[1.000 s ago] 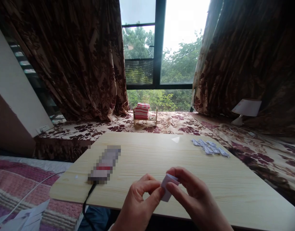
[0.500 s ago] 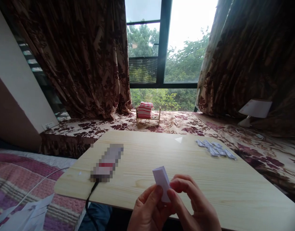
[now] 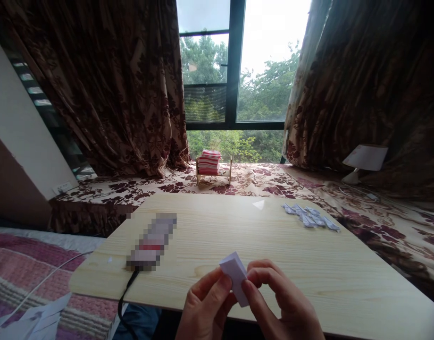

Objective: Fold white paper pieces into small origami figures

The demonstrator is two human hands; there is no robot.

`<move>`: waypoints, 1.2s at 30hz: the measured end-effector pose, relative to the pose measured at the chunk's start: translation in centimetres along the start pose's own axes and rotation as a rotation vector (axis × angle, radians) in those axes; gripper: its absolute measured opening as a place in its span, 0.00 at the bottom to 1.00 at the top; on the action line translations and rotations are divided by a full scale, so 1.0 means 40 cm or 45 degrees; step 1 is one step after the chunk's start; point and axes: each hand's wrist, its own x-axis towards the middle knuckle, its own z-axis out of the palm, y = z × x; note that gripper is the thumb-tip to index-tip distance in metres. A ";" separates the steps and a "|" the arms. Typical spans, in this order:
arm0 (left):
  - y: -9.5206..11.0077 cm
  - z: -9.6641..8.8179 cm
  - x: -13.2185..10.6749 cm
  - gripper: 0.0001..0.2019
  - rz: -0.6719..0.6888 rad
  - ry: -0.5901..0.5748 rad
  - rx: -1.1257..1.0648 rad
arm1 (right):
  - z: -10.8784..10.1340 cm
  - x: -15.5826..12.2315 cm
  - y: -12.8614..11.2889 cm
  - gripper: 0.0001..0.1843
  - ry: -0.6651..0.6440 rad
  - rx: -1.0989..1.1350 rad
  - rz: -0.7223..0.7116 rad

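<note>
A small folded piece of white paper (image 3: 234, 274) is held up over the near edge of the wooden table (image 3: 196, 236). My left hand (image 3: 206, 300) pinches its left side between thumb and fingers. On its right edge, the thumb and forefinger of my right hand (image 3: 277, 295) are closed too. The paper stands tilted, its top end leaning left, and the fold opens slightly at the top. Toward the far right of the table lie several small folded paper pieces (image 3: 309, 218) in a loose group. A single white paper triangle (image 3: 259, 205) rests near the far edge.
A blurred-out device (image 3: 151, 243) with a black cable (image 3: 127, 297) lies on the table's left. Loose paper sheets (image 3: 36, 318) are on the bed at lower left. Beyond the table, a small rack (image 3: 213, 179) bears folded striped cloths (image 3: 209, 162); a lamp (image 3: 365, 158) stands at right.
The view has shifted slightly to the right. Both hands still grip the folded paper, which has turned a little and tilts further left; the right fingers have moved slightly along its edge.
</note>
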 end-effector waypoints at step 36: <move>-0.016 0.012 -0.018 0.11 -0.218 0.020 -0.171 | 0.005 -0.013 -0.003 0.05 0.123 -0.129 -0.138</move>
